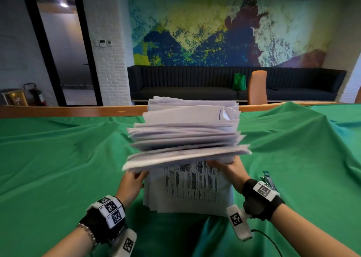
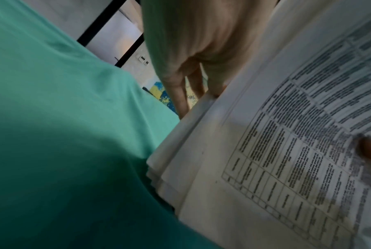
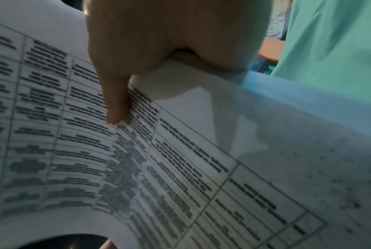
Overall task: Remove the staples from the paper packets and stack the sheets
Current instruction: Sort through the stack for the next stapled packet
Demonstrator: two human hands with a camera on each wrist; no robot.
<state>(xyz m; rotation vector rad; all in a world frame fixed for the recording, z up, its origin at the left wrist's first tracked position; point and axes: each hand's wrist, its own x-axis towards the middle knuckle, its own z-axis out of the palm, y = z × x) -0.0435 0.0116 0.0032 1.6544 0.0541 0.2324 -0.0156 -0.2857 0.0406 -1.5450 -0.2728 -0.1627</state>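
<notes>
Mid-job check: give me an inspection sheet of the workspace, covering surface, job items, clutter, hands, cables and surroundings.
Surface: wrinkled green cloth over a wooden table.
Job's things: thick messy paper stack raised at its near edge; printed sheets lie flat beneath; staple remover on the cloth to the right.
Clutter: nothing seen.
Hands: left hand and right hand each grip the raised stack's near corners.
Cables: black cable by the right wrist.
Surroundings: dark sofa, green bag, orange chair, mural.
</notes>
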